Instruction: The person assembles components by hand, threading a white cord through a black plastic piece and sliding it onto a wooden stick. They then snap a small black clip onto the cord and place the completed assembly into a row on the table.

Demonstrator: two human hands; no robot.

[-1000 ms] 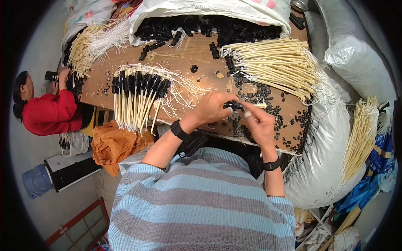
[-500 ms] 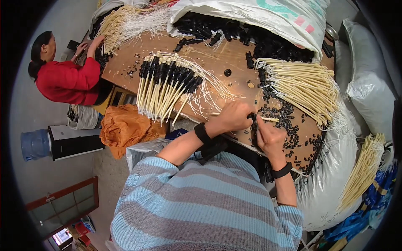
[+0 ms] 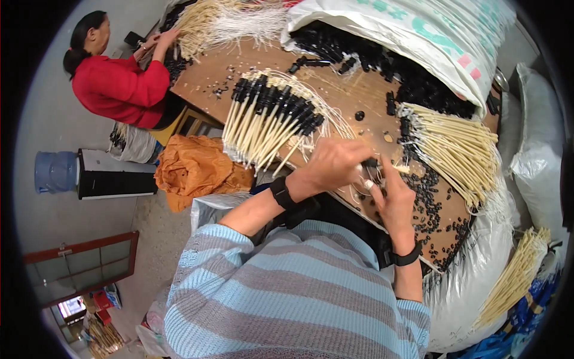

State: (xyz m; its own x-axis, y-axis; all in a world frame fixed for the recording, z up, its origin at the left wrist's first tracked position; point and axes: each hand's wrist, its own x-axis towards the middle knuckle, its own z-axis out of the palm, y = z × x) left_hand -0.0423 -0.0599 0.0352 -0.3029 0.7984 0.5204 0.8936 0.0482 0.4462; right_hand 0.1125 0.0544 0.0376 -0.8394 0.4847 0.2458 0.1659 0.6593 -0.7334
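Note:
My hands meet over the near edge of the table. My left hand (image 3: 338, 164) is closed, its fingertips pinched on a small black plastic fitting (image 3: 372, 163). My right hand (image 3: 396, 197) grips a cream-coloured tube (image 3: 402, 169), whose short end sticks out past the index finger; the rest is hidden by the fingers. Thin white wire shows between the hands. Left of them lies a fanned bundle of cream tubes with black sockets (image 3: 272, 113) and trailing white wires. Loose small black parts (image 3: 427, 203) are scattered beside my right hand.
Another bundle of cream tubes (image 3: 457, 152) lies on the table (image 3: 257, 60) at right. A white sack (image 3: 412, 36) spills black sockets at the back. Far left, a co-worker in a red top (image 3: 119, 87) handles tubes. An orange bag (image 3: 194, 170) stands below the table.
The view has shifted, so the table's things sit farther right and lower. My left hand has turned over the fitting, and my right thumb has spread out below it.

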